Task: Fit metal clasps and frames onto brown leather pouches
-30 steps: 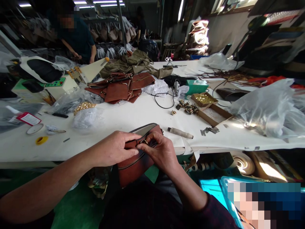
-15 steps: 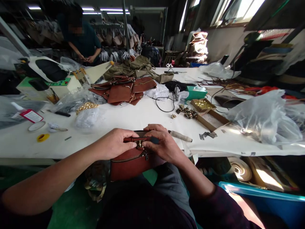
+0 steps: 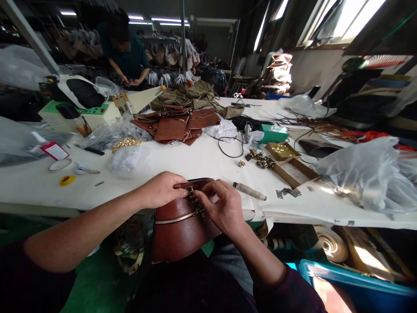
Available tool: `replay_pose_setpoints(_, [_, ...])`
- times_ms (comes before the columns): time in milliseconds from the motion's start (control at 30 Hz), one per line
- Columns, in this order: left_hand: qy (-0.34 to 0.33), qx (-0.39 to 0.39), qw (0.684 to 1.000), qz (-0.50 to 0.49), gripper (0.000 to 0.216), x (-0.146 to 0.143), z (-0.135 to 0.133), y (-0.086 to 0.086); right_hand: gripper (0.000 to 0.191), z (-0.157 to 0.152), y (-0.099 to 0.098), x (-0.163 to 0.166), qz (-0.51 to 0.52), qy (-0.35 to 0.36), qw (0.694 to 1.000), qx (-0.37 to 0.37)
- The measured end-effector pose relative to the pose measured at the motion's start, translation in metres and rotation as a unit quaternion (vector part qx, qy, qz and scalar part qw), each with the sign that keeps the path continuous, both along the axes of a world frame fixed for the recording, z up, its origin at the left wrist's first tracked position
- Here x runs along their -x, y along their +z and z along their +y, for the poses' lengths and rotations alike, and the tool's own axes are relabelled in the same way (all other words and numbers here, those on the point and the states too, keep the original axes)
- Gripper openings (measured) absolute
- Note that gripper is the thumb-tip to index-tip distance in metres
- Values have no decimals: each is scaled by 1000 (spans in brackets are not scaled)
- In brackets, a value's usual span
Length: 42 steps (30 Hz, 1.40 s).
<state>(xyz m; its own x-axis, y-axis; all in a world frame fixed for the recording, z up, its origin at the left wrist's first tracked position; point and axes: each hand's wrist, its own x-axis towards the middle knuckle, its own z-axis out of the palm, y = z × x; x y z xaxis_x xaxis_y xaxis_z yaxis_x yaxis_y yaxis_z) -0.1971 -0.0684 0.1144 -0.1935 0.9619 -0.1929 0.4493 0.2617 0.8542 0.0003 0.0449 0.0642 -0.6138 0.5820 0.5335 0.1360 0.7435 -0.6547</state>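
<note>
A reddish-brown leather bag [image 3: 182,237] with a brass zipper [image 3: 176,218] across its front rests against the table edge, over my lap. Near its top edge sits a small brass clasp [image 3: 190,191]. My left hand [image 3: 163,189] pinches the bag's top edge, its thumb beside the clasp. Bent fingers of my right hand [image 3: 224,204] are at the clasp's right side, thumb and fingertips touching it. Whether the right fingers grip the clasp or only press on it is partly hidden.
More brown leather bags [image 3: 172,128] lie piled at mid-table. To the right are loose brass clasps [image 3: 262,158], a cardboard box [image 3: 295,174] and a wood-handled tool [image 3: 250,191]. Yellow tape [image 3: 67,180] and a red-labelled bottle [image 3: 54,150] lie left. A co-worker [image 3: 125,56] stands behind the table.
The bag has tilted so that more of its front panel shows. My right hand's fingers have come off the bag's back edge and curled in at the clasp. The left hand still pinches the edge.
</note>
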Motion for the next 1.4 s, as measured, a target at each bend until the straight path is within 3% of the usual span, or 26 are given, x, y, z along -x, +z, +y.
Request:
replay_pose_setpoints(133, [8, -6, 1000, 3, 24, -4, -3, 5, 28, -13, -3, 8, -107, 46, 992, 51])
replay_pose_setpoints(267, [-6, -8, 1000, -16, 27, -10, -7, 14, 29, -19, 3, 15, -167, 48, 985, 2])
replay_pose_setpoints(400, [-18, -12, 999, -30, 35, -14, -10, 17, 34, -23, 10, 18, -216, 4, 976, -35])
replay_pose_setpoints(700, [-5, -6, 999, -49, 38, -12, -10, 13, 39, -27, 2, 17, -165, 9, 986, -28])
replay_pose_setpoints(967, [-5, -15, 999, -29, 43, -7, -8, 10, 37, -25, -2, 19, -90, -4, 992, 90])
replay_pose_setpoints(1133, [2, -24, 999, 43, 40, -6, -14, 12, 23, -25, -8, 24, 69, 0, 985, 160])
replay_pose_setpoints(1300, [48, -141, 956, 254, 38, -16, -28, 16, 18, -39, 3, 28, 167, 78, 945, 269])
replay_pose_setpoints(1400, [49, -141, 936, 318, 45, -29, -41, 20, 30, -49, 5, 32, 194, 107, 899, 378])
